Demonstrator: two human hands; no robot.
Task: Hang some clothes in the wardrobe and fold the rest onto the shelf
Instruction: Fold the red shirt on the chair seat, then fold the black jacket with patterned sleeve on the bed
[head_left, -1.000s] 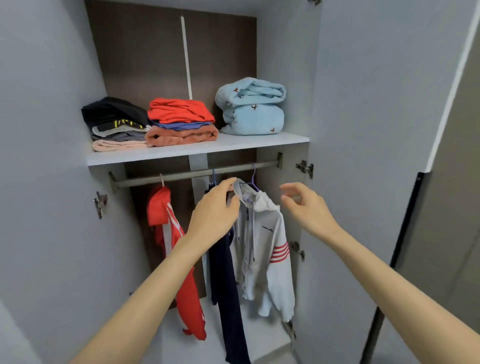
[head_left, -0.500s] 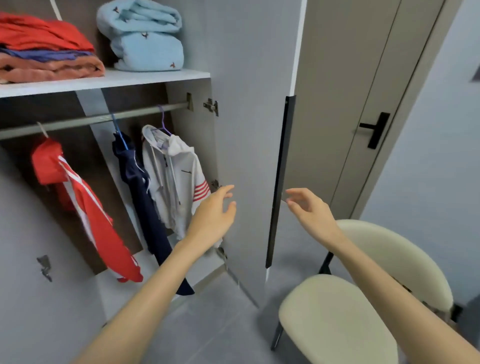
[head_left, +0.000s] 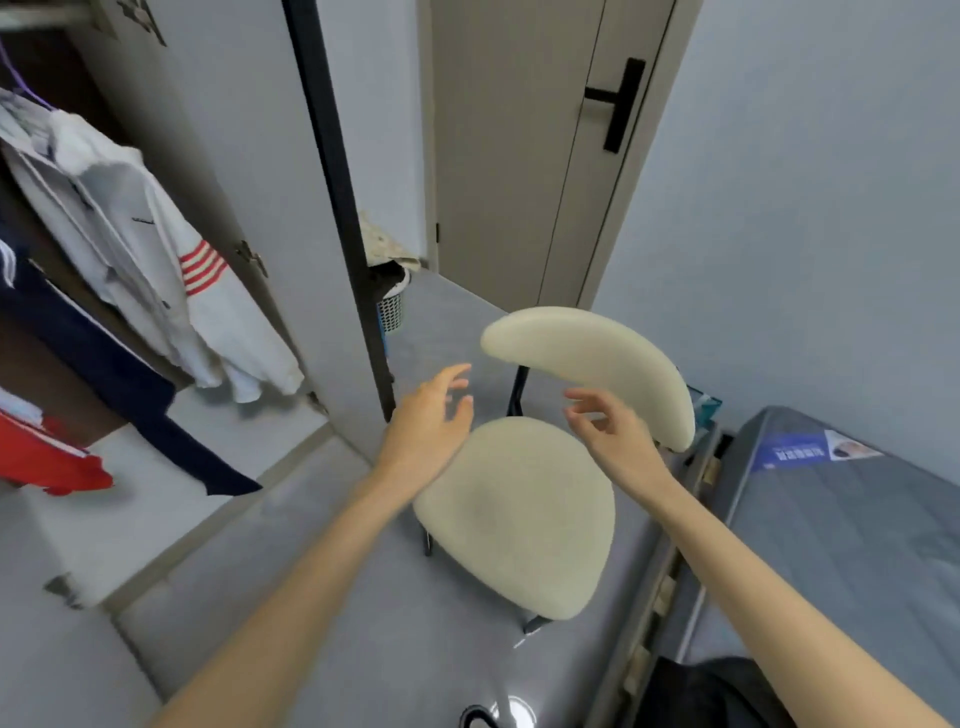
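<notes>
Clothes (head_left: 156, 270) hung in wardrobe; both hands empty, fingers loose, over chair (head_left: 519, 514).

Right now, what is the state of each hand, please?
Left hand: open, holding nothing.
Right hand: open, fingers loosely curled, holding nothing.

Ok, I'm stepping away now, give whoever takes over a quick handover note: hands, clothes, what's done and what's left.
Hands: left hand and right hand both open and holding nothing, raised over the cream chair.
Clothes: white jacket, navy garment and red garment hang in the open wardrobe at left.
Done: those three are hung.
Left: the chair seat is bare; a dark item lies at the bottom edge by the bed, unclear whether it is clothing. The shelf is out of view.
</notes>
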